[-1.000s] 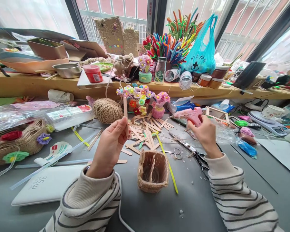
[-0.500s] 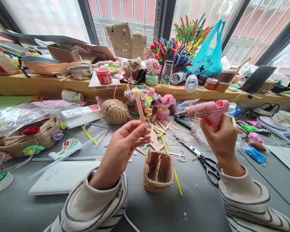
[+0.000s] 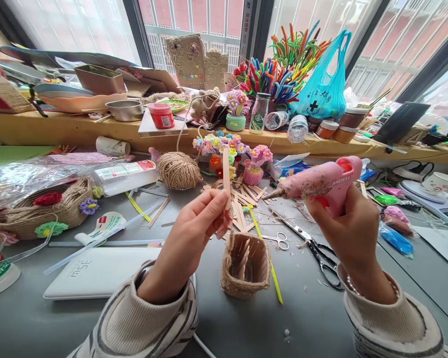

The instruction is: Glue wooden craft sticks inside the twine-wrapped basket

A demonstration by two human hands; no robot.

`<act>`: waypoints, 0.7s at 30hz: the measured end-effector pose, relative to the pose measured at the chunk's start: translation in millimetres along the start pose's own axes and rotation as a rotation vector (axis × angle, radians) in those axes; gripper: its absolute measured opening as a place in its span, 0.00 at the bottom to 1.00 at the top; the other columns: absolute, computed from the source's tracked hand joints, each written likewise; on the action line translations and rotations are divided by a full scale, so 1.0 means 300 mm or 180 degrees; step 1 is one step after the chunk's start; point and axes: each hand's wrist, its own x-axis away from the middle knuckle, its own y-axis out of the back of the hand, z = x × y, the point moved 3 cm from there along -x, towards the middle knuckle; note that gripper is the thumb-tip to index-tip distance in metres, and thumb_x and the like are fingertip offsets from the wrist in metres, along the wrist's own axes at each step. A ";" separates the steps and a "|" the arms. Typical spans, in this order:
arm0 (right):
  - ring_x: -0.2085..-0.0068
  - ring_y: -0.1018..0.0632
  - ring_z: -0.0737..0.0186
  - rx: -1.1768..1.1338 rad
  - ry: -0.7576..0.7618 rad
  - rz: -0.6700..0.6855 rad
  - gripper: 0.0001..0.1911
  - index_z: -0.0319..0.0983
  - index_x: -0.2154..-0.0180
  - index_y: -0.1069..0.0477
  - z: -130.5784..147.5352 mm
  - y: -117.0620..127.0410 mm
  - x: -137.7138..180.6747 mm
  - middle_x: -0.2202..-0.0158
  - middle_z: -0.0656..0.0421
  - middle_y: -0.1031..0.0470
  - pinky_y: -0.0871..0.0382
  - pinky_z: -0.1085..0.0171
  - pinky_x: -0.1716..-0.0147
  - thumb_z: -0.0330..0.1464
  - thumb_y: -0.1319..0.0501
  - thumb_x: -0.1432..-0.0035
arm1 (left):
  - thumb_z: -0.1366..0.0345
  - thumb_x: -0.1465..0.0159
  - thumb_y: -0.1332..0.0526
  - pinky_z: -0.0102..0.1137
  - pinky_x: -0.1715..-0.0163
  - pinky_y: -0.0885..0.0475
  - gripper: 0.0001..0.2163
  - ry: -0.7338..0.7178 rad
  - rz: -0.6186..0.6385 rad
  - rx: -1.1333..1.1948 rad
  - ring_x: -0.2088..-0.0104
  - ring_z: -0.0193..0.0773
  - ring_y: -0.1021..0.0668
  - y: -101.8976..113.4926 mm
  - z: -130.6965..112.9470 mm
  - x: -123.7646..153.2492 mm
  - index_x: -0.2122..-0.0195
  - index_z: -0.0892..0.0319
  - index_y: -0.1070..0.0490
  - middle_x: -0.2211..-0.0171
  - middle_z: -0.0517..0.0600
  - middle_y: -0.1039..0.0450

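My left hand (image 3: 194, 233) pinches a wooden craft stick (image 3: 226, 171) and holds it upright above a small twine-wrapped basket (image 3: 245, 266). My right hand (image 3: 349, 223) grips a pink glue gun (image 3: 319, 181) by its handle, nozzle pointing left toward the stick, a short gap between them. The basket stands on the grey table (image 3: 269, 318) with several sticks leaning inside it. A pile of loose craft sticks (image 3: 246, 199) lies just behind the basket.
Scissors (image 3: 313, 243) and small snips (image 3: 278, 239) lie right of the basket, a yellow-green strip (image 3: 271, 266) beside it. A twine ball (image 3: 178, 170), white flat box (image 3: 97, 271), woven basket with flowers (image 3: 41, 211) sit left. Flower pots and clutter line the wooden shelf (image 3: 41, 130).
My right hand has lifted the glue gun off the table and brought it left, toward the stick. My left hand has turned the stick more upright over the basket.
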 end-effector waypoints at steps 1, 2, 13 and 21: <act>0.83 0.47 0.71 0.0028 0.0089 -0.0017 0.18 0.44 0.79 0.49 0.009 0.003 0.005 0.86 0.68 0.49 0.53 0.67 0.85 0.42 0.39 0.54 | 0.56 0.44 0.35 0.21 0.82 0.42 0.15 -0.0008 0.0043 -0.0019 0.81 0.25 0.38 -0.005 0.000 0.004 0.78 0.61 0.35 0.81 0.42 0.37; 0.84 0.47 0.71 0.0057 0.0188 -0.0044 0.18 0.44 0.79 0.50 0.018 0.006 0.010 0.86 0.69 0.49 0.53 0.67 0.85 0.41 0.39 0.54 | 0.56 0.42 0.37 0.21 0.82 0.43 0.15 -0.0018 0.0087 -0.0051 0.81 0.25 0.39 -0.010 0.001 0.007 0.77 0.61 0.36 0.81 0.42 0.38; 0.84 0.44 0.71 0.0275 0.0751 -0.0430 0.16 0.44 0.78 0.52 0.059 0.019 0.049 0.85 0.69 0.48 0.50 0.67 0.84 0.34 0.41 0.54 | 0.59 0.35 0.45 0.23 0.82 0.49 0.14 -0.0024 0.0491 -0.0238 0.82 0.26 0.44 -0.029 0.008 0.040 0.76 0.59 0.41 0.83 0.40 0.45; 0.84 0.44 0.72 0.0387 0.0904 -0.0452 0.15 0.44 0.78 0.52 0.065 0.018 0.057 0.85 0.69 0.49 0.50 0.68 0.84 0.33 0.43 0.53 | 0.59 0.35 0.46 0.24 0.83 0.50 0.15 -0.0053 0.0615 -0.0278 0.82 0.26 0.44 -0.039 0.009 0.045 0.77 0.59 0.42 0.83 0.40 0.45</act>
